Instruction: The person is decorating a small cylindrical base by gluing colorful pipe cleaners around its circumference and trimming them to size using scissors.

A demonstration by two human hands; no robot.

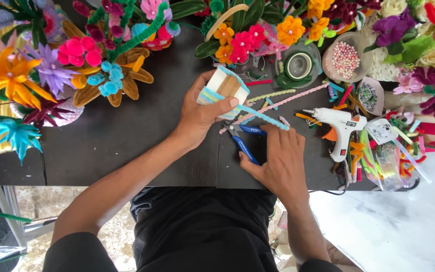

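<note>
My left hand [203, 115] grips a small white and tan block [226, 86] wrapped with light blue and pale yellow pipe cleaner, thumb pressed on its side. A light blue pipe cleaner [263, 117] trails from the block toward my right hand [278, 161]. My right hand lies flat on the black table [127, 141], fingers over the blue-handled pliers [242, 141], with the pipe cleaner's end at its fingertips.
A white glue gun [339, 126] lies right of my right hand. Loose pipe cleaners and clear bags [388, 156] pile at the right. A bowl of pink beads [346, 60], a green tape roll [299, 64] and many pipe-cleaner flowers [51, 70] line the far edge.
</note>
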